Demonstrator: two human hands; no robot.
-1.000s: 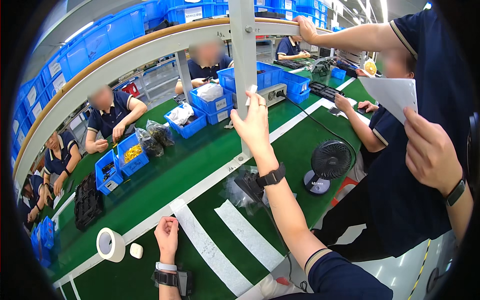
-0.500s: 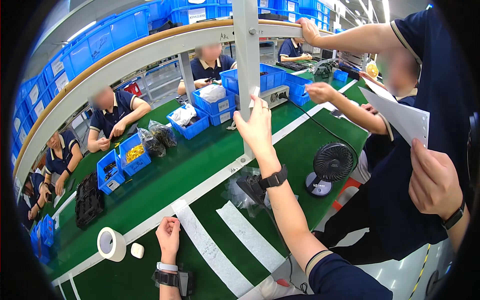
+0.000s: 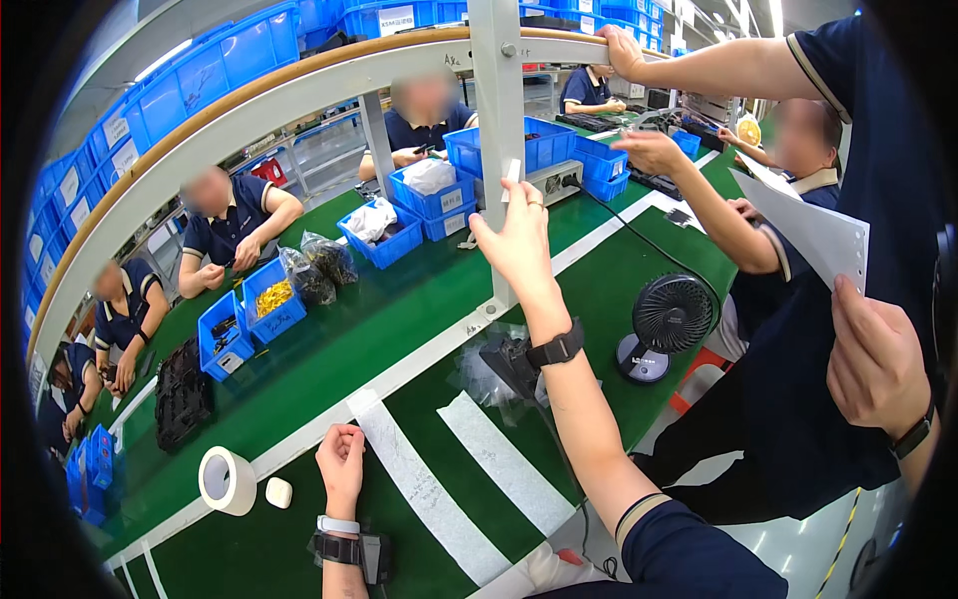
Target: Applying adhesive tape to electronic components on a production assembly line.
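Observation:
My right hand [image 3: 519, 235] reaches up to the white post [image 3: 496, 110]. Its fingertips touch a small white strip [image 3: 511, 181] lying against the post, with the thumb spread apart near the post's left edge. My left hand [image 3: 342, 465] rests low over the green bench with its fingers curled in; whatever they may hold is hidden. Beside it runs a long whitish strip [image 3: 424, 479] with faint handwriting, and a second whitish strip [image 3: 504, 461] lies to its right. Left of that hand are a roll of cream tape [image 3: 245, 481] and a small white rounded case [image 3: 279, 492].
A black desk fan [image 3: 671, 315] and crumpled clear plastic [image 3: 477, 379] lie to the right. Across the green belt [image 3: 339, 354] stand blue bins [image 3: 222, 349] and seated workers. A standing person at right holds white paper [image 3: 813, 225] and grips the overhead rail [image 3: 559, 50].
My hands keep nearly the same pose while the view shifts slightly. A co-worker's outstretched hand at right has risen and opened flat.

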